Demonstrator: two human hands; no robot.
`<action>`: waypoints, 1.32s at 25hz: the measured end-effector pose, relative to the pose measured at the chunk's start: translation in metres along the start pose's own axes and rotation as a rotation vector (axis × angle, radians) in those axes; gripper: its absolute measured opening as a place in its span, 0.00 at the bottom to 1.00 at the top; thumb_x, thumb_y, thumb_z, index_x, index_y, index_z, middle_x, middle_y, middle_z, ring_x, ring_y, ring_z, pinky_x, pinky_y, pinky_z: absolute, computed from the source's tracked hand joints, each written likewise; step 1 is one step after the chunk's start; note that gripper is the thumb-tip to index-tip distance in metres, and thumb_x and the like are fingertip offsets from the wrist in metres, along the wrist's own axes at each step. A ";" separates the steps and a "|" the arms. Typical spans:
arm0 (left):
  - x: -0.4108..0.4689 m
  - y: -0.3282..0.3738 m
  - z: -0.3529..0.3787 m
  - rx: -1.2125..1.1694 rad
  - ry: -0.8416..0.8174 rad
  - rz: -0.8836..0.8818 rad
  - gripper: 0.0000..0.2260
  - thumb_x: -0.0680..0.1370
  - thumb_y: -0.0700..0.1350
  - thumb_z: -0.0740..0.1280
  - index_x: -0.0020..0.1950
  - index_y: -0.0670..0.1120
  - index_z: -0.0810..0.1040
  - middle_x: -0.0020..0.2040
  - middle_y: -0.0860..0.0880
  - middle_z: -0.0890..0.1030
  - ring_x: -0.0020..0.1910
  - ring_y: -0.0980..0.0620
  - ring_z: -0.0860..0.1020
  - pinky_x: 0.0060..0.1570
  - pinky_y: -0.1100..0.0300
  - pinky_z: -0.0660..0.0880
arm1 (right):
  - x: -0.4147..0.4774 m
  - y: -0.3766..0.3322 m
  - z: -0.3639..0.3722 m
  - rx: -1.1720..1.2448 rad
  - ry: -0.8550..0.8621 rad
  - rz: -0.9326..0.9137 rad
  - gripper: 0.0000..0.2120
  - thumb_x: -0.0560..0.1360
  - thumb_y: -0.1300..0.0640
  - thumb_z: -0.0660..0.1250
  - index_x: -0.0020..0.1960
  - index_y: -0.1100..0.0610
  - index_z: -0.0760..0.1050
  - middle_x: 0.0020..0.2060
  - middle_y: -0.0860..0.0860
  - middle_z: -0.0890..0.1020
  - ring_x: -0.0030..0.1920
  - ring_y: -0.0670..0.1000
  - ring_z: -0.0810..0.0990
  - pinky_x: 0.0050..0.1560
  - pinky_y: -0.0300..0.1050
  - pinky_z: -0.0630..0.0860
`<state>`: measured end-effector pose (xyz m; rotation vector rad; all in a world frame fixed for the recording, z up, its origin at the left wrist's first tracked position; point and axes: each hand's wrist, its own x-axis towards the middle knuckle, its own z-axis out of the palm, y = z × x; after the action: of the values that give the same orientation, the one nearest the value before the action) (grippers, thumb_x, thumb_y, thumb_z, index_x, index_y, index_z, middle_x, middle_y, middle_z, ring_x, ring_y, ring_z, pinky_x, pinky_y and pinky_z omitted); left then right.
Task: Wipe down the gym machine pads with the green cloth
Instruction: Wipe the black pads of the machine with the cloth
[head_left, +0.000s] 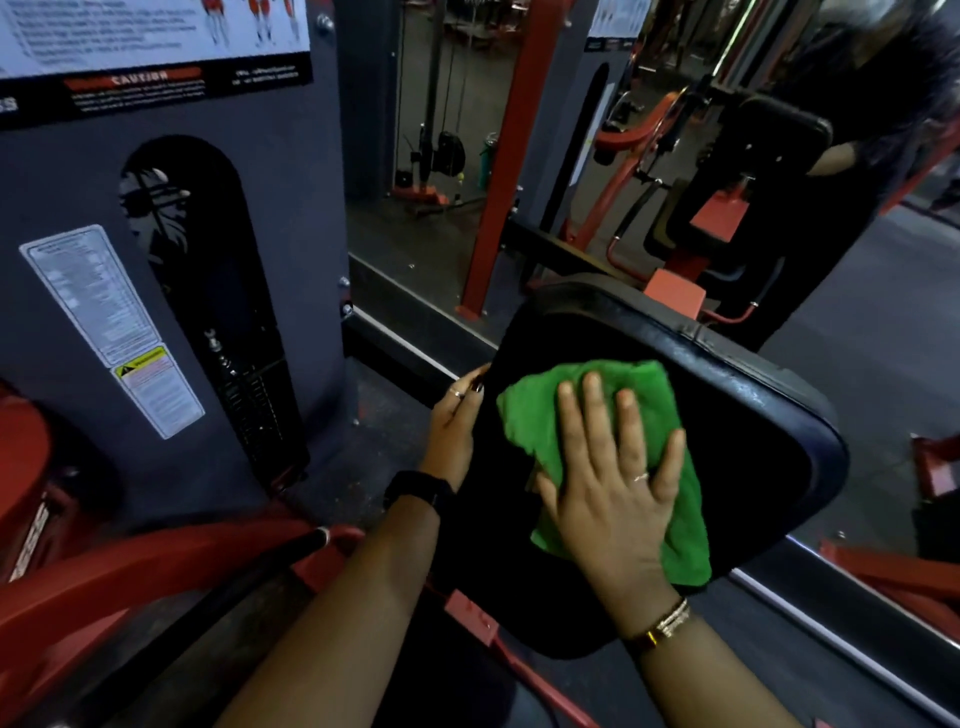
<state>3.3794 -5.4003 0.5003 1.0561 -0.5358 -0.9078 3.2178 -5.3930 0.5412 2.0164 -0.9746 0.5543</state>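
Fig. Wiping the pad. My right hand (613, 493) lay flat on the cloth (540, 410), fingers straight and spread, pressing it onto the face of the pad (769, 426). The cloth was bunched. Folds showed past my fingertips, beside my thumb, and beyond my little finger down toward the wrist. My left hand (454, 421) gripped the pad at its edge, just left of the cloth, with fingers curled over the rim.

Handling, as judged: the cloth looked light, soft and limp, likely to ruck up or slip out from under the palm. It was best driven by broad, flat pressure, with a fold pinched at the thumb if it crept. The pad looked firm under a smooth, probably slick cover. In case it swung on its mount, the rim under my left fingers was the sensible place to steady it.
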 end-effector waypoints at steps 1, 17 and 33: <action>0.002 0.002 0.003 -0.005 0.009 -0.016 0.09 0.80 0.37 0.57 0.57 0.45 0.73 0.47 0.54 0.79 0.42 0.67 0.79 0.46 0.71 0.73 | 0.013 -0.002 -0.001 0.027 0.014 0.033 0.32 0.76 0.42 0.53 0.77 0.52 0.52 0.77 0.49 0.51 0.76 0.52 0.47 0.72 0.60 0.42; 0.029 0.077 0.041 0.640 -0.309 0.852 0.20 0.77 0.42 0.56 0.67 0.35 0.69 0.66 0.42 0.71 0.68 0.51 0.68 0.68 0.58 0.63 | -0.047 -0.002 0.021 -0.071 -0.072 -0.470 0.36 0.72 0.49 0.62 0.76 0.55 0.54 0.77 0.53 0.50 0.75 0.52 0.50 0.73 0.58 0.45; 0.043 0.105 0.061 0.955 -0.475 1.288 0.19 0.76 0.47 0.57 0.59 0.38 0.77 0.59 0.41 0.78 0.61 0.45 0.76 0.63 0.52 0.70 | 0.051 0.046 -0.030 0.164 0.006 0.191 0.37 0.70 0.40 0.62 0.75 0.52 0.57 0.74 0.50 0.62 0.74 0.52 0.57 0.71 0.59 0.53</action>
<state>3.3960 -5.4467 0.6188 0.9956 -1.8789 0.3541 3.2111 -5.4076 0.6144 2.0757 -1.1584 0.7641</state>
